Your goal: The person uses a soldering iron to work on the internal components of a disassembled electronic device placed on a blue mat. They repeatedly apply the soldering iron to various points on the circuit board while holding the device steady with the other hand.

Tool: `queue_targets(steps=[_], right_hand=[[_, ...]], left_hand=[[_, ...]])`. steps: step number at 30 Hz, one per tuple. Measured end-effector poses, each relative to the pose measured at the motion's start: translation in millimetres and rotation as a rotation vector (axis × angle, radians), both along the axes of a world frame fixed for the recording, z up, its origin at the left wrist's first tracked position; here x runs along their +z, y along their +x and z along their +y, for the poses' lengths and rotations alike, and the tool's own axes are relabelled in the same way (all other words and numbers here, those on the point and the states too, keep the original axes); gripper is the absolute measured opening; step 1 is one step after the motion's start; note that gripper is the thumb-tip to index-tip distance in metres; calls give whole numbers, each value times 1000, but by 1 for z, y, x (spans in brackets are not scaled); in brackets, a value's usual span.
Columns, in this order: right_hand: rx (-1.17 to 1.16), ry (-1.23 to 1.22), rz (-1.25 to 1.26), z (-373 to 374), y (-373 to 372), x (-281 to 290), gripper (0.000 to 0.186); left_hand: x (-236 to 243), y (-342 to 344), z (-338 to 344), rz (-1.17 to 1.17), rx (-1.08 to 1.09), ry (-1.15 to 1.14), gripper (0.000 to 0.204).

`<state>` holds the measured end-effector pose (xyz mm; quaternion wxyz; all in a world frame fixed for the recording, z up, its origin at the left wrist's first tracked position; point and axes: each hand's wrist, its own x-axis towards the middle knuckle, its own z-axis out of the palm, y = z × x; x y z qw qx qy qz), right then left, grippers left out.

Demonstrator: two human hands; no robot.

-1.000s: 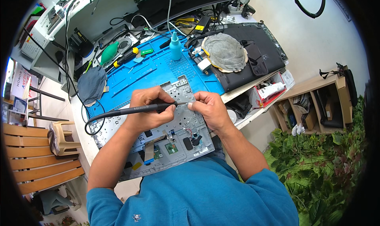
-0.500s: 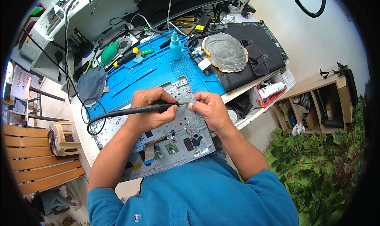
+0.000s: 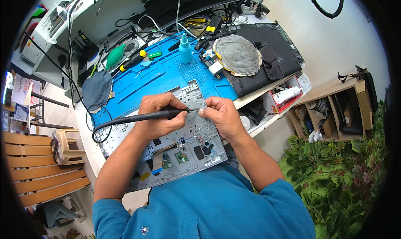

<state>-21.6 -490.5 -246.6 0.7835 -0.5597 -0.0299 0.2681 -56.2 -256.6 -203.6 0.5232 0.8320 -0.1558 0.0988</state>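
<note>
Gripping the black pen-shaped tool (image 3: 144, 116) in your left hand (image 3: 155, 124), you appear mid-way through fine tip work over the grey laptop panel (image 3: 195, 126), nearer than the blue mat (image 3: 138, 88). Right hand (image 3: 223, 117) pinched, contents indeterminable; next move likely demands steadiness.

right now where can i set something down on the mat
The bright blue mat looks bare between the small green box, cyan plastic bottle and grey perforated panel. It is crowded behind the bottle, around a black block, and rightward beside a flat black case.
</note>
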Motion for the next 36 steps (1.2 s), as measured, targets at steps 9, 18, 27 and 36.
queue_targets(steps=[9, 18, 27, 36], right_hand=[[-14, -1, 7, 2, 0, 0, 11], [-6, 6, 2, 1, 1, -4, 12], [-28, 28, -7, 3, 0, -4, 12], [-10, 22, 13, 2, 0, -4, 13]], left_hand=[[1, -1, 0, 4, -6, 15, 11], [9, 14, -1, -133, 48, 6, 35], [12, 22, -26, -169, 103, 263, 65], [27, 30, -3, -9, 74, 89, 58]])
